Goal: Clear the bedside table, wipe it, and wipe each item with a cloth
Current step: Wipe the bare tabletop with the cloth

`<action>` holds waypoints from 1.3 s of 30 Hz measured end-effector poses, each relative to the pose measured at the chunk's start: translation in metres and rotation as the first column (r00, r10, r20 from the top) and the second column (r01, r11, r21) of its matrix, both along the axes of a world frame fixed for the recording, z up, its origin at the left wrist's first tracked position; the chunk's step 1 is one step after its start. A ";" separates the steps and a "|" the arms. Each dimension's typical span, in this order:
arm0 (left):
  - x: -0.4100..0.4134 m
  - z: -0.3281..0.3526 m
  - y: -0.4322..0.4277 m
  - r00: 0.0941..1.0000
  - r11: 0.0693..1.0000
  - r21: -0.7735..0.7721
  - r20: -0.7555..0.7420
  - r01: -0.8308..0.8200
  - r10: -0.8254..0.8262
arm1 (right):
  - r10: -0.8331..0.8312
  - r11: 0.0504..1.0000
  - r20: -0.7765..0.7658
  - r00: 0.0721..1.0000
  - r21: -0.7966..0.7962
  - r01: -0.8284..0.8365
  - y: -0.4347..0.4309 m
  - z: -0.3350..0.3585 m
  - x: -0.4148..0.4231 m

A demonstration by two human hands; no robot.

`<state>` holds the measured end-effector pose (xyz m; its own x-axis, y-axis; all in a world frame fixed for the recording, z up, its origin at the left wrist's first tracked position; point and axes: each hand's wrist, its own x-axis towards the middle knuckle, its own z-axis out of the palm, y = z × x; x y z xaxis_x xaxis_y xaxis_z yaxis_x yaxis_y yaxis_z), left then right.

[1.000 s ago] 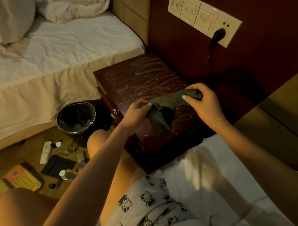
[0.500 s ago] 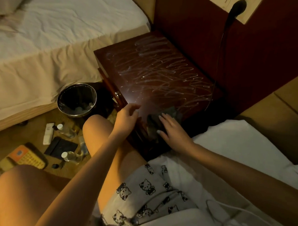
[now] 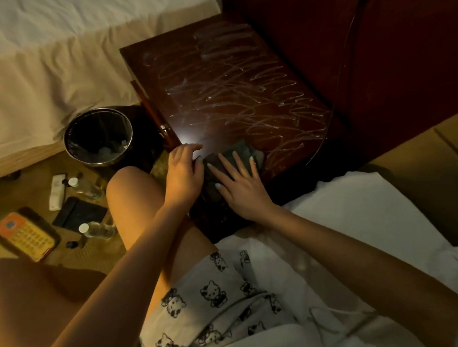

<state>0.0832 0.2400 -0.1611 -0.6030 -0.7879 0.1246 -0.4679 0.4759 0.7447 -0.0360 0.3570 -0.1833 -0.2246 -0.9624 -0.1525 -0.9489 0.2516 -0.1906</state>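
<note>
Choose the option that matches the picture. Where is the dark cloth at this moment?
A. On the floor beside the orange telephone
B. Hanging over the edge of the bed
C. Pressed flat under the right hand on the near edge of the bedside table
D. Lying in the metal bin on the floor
C: the right hand lies flat, fingers spread, on the cloth at the near edge of the streaked bedside table, with the left hand beside it.

Both forearms are bare, with no sleeves, watch or bracelets showing. The left hand [image 3: 184, 171] and right hand [image 3: 241, 189] carry no rings, and the fingers [image 3: 238, 163] end in longish nails painted a pale, mint-like shade. White shorts [image 3: 217, 298] printed with small black cartoon cats are worn; both knees are bare.
</note>
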 end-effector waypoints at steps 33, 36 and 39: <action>-0.143 -0.012 0.031 0.614 0.602 -0.283 0.641 0.746 -0.459 | -0.365 0.927 -0.014 0.931 0.090 0.365 0.076 0.000 -0.128; -0.159 -0.015 0.040 0.586 0.560 -0.303 0.681 0.771 -0.440 | -0.425 0.904 0.039 0.904 0.078 0.421 0.070 0.003 -0.145; -0.185 -0.015 0.046 0.595 0.594 -0.253 0.635 0.763 -0.494 | -0.454 0.891 0.091 0.886 0.076 0.449 0.068 0.003 -0.169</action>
<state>-0.1015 0.2862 -0.1761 -0.9915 -0.0914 -0.0923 -0.1027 0.9867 0.1262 -0.2054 0.4252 -0.1799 -0.6131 -0.7510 -0.2450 -0.7059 0.6601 -0.2569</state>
